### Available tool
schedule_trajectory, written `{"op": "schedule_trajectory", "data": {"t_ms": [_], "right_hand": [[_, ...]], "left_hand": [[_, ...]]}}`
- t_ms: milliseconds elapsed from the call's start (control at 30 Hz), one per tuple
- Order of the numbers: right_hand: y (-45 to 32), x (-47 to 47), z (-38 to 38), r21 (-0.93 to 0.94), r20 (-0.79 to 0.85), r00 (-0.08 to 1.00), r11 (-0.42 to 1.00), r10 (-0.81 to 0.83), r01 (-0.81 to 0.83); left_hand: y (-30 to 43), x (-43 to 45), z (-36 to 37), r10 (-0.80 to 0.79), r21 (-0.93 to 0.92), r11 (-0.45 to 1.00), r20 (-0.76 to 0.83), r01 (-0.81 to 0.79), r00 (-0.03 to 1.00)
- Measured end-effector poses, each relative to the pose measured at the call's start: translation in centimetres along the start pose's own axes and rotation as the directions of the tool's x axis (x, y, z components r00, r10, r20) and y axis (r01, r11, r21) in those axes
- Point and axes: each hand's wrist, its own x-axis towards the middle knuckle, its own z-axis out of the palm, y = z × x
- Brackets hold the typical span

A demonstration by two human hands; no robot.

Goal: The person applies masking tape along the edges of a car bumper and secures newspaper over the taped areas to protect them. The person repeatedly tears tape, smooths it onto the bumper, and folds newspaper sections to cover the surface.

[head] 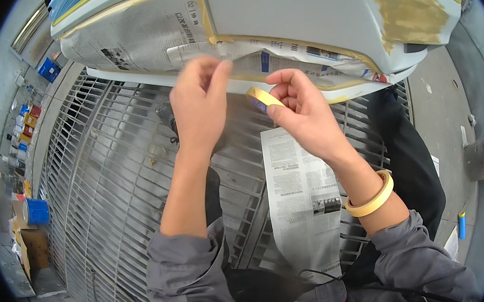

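In front of me is a pale grey car body part (pixel 279 8), apparently a bumper, with tan filler patches (pixel 410 13) at its right. Newspaper sheets (pixel 138 28) edged with yellow masking tape (pixel 207 14) cover its left side and lower band. My right hand (pixel 304 108) grips a small roll of masking tape (pixel 262 96) between thumb and fingers. Around my right forearm sits a second, larger masking tape roll (pixel 372 201). My left hand (pixel 202 97) is raised before the newspaper, its thumb and fingers near each other. Motion blur hides whether anything is between them.
A newspaper strip (pixel 303 197) hangs between my legs above the metal floor grating (pixel 118 165). Along the left wall stand several cans, a blue can (pixel 36 211) and a cardboard box (pixel 34 248). To the right are a dirty bucket (pixel 483 157) and a blue roll (pixel 462 225).
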Motion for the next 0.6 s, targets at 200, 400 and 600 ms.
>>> {"op": "schedule_trajectory", "data": {"t_ms": [200, 400, 600], "right_hand": [[0.1, -1.3, 0.2, -0.448, 0.147, 0.969, 0.860, -0.201, 0.246], [0.7, -1.5, 0.1, -0.461, 0.129, 0.965, 0.847, -0.230, 0.263], [3.7, -0.1, -0.6, -0.702, 0.007, 0.994, 0.707, -0.112, 0.085]], "left_hand": [[0.9, -4.9, -0.7, -0.084, -0.079, 0.991, 0.293, 0.111, 0.953], [-1.2, -4.4, -1.2, -0.290, -0.156, 0.919, 0.356, 0.362, 0.888], [-1.2, -5.4, -0.2, 0.228, 0.172, 0.951, 0.172, -0.257, 0.958]]}}
